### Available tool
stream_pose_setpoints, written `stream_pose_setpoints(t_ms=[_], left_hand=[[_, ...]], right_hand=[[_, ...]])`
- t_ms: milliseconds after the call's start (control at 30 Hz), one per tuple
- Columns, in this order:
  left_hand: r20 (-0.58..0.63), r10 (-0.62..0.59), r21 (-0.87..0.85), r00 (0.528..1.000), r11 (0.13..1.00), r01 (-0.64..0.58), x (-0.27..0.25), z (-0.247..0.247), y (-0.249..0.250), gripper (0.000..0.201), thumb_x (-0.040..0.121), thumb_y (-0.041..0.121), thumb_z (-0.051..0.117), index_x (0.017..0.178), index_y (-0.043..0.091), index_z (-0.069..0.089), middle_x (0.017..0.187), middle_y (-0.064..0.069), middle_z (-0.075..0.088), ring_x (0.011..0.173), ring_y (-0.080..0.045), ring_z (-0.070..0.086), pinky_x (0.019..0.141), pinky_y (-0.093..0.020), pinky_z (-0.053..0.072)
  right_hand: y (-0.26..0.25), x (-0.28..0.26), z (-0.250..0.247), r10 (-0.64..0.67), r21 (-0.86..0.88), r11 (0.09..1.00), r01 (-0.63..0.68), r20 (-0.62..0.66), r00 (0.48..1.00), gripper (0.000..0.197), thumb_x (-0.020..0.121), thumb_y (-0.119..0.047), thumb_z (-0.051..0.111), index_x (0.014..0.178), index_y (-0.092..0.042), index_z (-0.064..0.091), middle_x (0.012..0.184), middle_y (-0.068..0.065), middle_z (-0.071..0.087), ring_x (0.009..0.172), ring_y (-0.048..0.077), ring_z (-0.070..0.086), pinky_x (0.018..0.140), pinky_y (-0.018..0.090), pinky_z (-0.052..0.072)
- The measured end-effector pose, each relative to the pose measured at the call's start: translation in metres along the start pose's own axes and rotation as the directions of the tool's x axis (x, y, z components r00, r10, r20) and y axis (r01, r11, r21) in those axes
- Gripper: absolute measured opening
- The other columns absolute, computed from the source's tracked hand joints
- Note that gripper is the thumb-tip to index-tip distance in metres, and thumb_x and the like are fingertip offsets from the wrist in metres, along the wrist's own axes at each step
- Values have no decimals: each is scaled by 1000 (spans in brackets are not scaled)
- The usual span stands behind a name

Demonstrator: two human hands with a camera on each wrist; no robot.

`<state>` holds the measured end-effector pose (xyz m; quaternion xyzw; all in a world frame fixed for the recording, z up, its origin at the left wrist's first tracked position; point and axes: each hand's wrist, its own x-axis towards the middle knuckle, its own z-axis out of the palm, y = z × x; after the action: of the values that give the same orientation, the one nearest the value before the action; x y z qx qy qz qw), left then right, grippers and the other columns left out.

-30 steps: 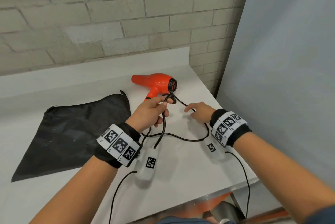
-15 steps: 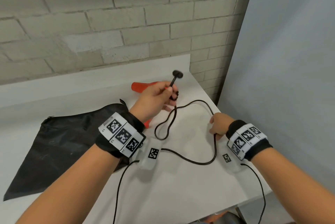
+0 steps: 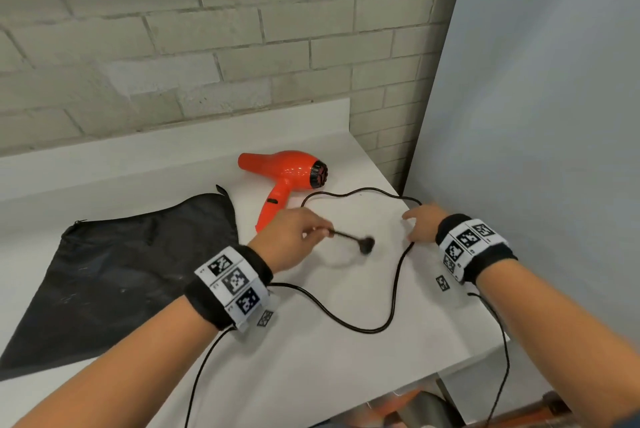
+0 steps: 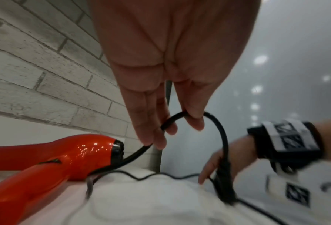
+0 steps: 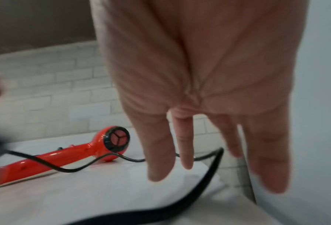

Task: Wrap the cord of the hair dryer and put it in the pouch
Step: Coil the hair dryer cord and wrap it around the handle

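An orange hair dryer [image 3: 287, 171] lies on its side at the back of the white table [image 3: 311, 375], handle toward me. Its black cord [image 3: 394, 289] runs in a wide loose loop across the table. My left hand [image 3: 311, 231] pinches the cord [image 4: 214, 121] just behind the plug [image 3: 367, 244], which sticks out to the right, blurred. To the right, my right hand [image 3: 410, 226] hovers over the loop with fingers [image 5: 161, 159] straight and spread, holding nothing. The black pouch [image 3: 121, 271] lies flat at the left, touching the dryer's handle end.
A brick wall [image 3: 207, 46] runs behind the table and a grey panel [image 3: 536, 115] stands close on the right. The table's right edge is just past my right wrist. Thin wristband cables [image 3: 204, 368] trail off the front edge.
My left hand has come down from its raised position and swung the plug end to the right. The right hand has shifted slightly back along the loop. The dryer is uncovered again.
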<state>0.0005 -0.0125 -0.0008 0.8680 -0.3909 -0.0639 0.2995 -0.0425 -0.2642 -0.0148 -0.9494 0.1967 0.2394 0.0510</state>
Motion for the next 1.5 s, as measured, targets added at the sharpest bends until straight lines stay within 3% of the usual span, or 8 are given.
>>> stream_pose_setpoints(t_ms=[100, 267, 567, 767, 1033, 1233, 1333, 1500], left_hand=[[192, -96, 188, 977, 980, 59, -12, 13, -6, 26, 92, 22, 49, 110, 17, 66, 113, -5, 65, 105, -19, 56, 92, -23, 39], [284, -284, 349, 916, 920, 177, -7, 22, -14, 27, 90, 23, 49, 111, 20, 66, 116, -2, 66, 109, -19, 58, 97, -31, 44], [396, -480, 469, 783, 839, 276, 12, 39, -13, 37, 88, 25, 53, 124, 18, 56, 132, -3, 54, 119, -22, 52, 103, -34, 42], [249, -428, 308, 869, 886, 348, 2, 11, -25, 45, 86, 36, 54, 129, 25, 47, 136, -5, 47, 123, -22, 43, 105, -35, 35], [66, -682, 93, 729, 731, 676, 27, -31, -85, 66, 86, 38, 55, 140, 12, 28, 138, -15, 46, 124, -28, 47, 102, -33, 39], [240, -635, 62, 735, 765, 641, 45, -29, -105, 42, 80, 28, 62, 115, 6, 56, 93, -7, 66, 79, -22, 64, 66, -27, 53], [315, -609, -39, 728, 758, 651, 49, -31, -111, 29, 80, 16, 63, 106, 4, 61, 79, -6, 65, 72, -20, 64, 65, -26, 53], [380, -572, -202, 727, 716, 669, 55, -37, -115, 19, 79, 9, 61, 97, 1, 62, 73, -8, 60, 64, -19, 57, 69, -28, 53]], right_hand=[[-1, 1, -1, -15, 97, 995, 20, -52, 999, 42, 92, -19, 47, 132, -3, 45, 141, 14, 43, 130, 27, 41, 108, 31, 35], [-10, 2, 8, -147, 360, 915, 181, -120, 982, 36, 82, -5, 61, 118, -5, 61, 130, 13, 55, 118, 24, 51, 99, 24, 36], [-23, 1, 14, -261, 213, 943, 256, -3, 965, 50, 85, -24, 61, 132, -16, 46, 138, 10, 45, 124, 25, 45, 102, 28, 36], [-37, -15, -2, -215, -7, 977, 215, -31, 976, 57, 87, -35, 53, 138, -20, 33, 139, 14, 30, 128, 35, 34, 102, 40, 39], [-122, -29, -21, -491, 264, 816, 515, -155, 857, 41, 88, -26, 56, 127, -13, 50, 131, 9, 52, 118, 22, 50, 89, 22, 35], [-174, -18, -21, -426, 457, 777, 432, -122, 896, 37, 92, -18, 47, 126, -5, 47, 126, 17, 55, 104, 27, 56, 85, 31, 44], [-191, -19, -22, -417, 468, 793, 390, -49, 907, 39, 92, -20, 46, 125, 2, 47, 118, 21, 60, 93, 31, 58, 71, 33, 48], [-208, -20, -3, -379, 432, 825, 366, -58, 923, 63, 85, -27, 59, 136, -6, 29, 124, 17, 56, 110, 29, 56, 85, 31, 45]])
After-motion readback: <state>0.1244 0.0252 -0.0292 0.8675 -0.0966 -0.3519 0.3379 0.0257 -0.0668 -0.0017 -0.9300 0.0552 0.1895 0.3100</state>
